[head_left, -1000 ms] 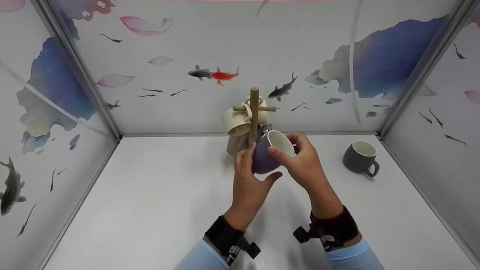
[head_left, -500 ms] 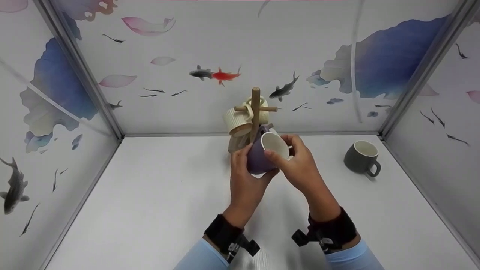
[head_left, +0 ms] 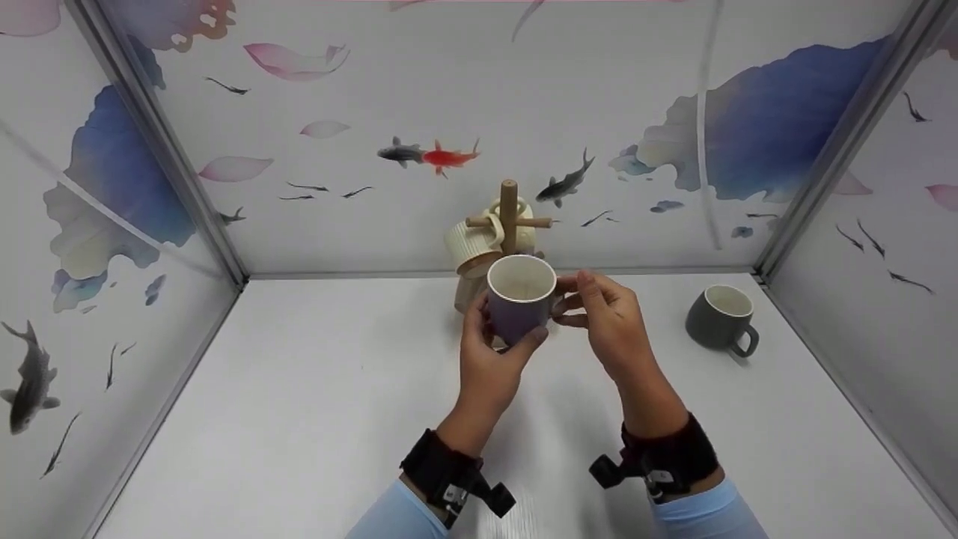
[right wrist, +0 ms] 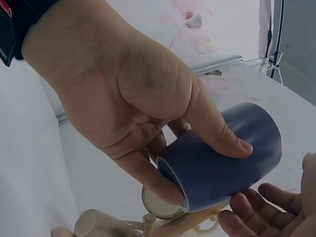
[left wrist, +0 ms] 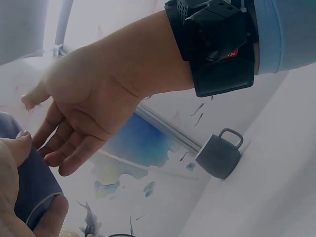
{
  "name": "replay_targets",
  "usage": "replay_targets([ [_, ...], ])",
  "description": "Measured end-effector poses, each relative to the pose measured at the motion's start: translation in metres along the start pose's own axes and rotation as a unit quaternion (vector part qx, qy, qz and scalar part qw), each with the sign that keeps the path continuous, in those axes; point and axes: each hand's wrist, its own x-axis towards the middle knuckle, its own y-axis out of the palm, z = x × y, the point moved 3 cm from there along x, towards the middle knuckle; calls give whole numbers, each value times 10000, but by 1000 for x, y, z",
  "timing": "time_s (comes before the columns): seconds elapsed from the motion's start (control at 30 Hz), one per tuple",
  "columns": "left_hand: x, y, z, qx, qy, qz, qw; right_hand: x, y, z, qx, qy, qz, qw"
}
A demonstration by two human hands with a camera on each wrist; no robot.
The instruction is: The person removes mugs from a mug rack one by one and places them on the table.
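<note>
A purple mug (head_left: 518, 318) with a white inside is held up in front of the wooden mug tree (head_left: 509, 203), its mouth tilted toward the head camera. My left hand (head_left: 490, 370) grips it from the left and below; in the right wrist view the left thumb (right wrist: 227, 143) lies along its side. Close by on the right is my right hand (head_left: 615, 329). In the left wrist view, that right hand (left wrist: 84, 108) has loosely bent fingers beside the mug and its thumb spread away. I cannot tell whether its fingertips touch. The purple mug's handle is hidden.
A ribbed cream mug (head_left: 473, 248) and another cream mug (head_left: 527, 233) hang on the tree, with a greyish mug (head_left: 469, 293) lower down. A dark grey mug (head_left: 718, 322) stands upright on the white table (head_left: 314, 419) at the right. Patterned walls (head_left: 389, 90) enclose the table.
The purple mug has turned and its handle is out of sight. My left hand now wraps it, thumb in front. My right hand has let go of the rim and shifted slightly right.
</note>
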Motion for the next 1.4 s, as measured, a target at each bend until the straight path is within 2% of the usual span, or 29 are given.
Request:
replay_targets([
  [0.17, 4, -2, -1, -123, -72, 122, 9998, 2, -2, -2, 172, -33, -45, 9998],
  [0.33, 4, -3, -6, -452, -281, 575, 9969, 4, -5, -4, -35, 107, -261, 9996],
  [0.47, 4, -2, -7, -962, -560, 1128, 9874, 6, -10, -6, -297, 411, -414, 9979],
  [0.57, 4, -2, -8, -1219, -703, 1489, 9788, 7, -12, -6, -238, 548, -333, 9977],
  [0.67, 3, -3, -9, -1333, -688, 1817, 9718, 7, -12, -6, 28, 589, -169, 9981],
  [0.8, 2, -4, -10, -1230, -482, 2166, 9673, 5, -15, -4, 549, 638, 7, 9965],
  [0.9, 3, -4, -10, -1130, -432, 2299, 9657, 4, -19, -4, 1065, 722, 53, 9917],
  [1.07, 5, -7, -10, -1340, -653, 2337, 9608, 5, -25, -2, 1777, 796, 164, 9807],
  [1.27, 5, -9, -11, -1412, -919, 2359, 9571, 4, -31, 1, 1724, 777, 331, 9814],
  [1.4, 5, -8, -12, -1329, -972, 2338, 9582, 3, -35, 4, 1600, 667, 465, 9838],
])
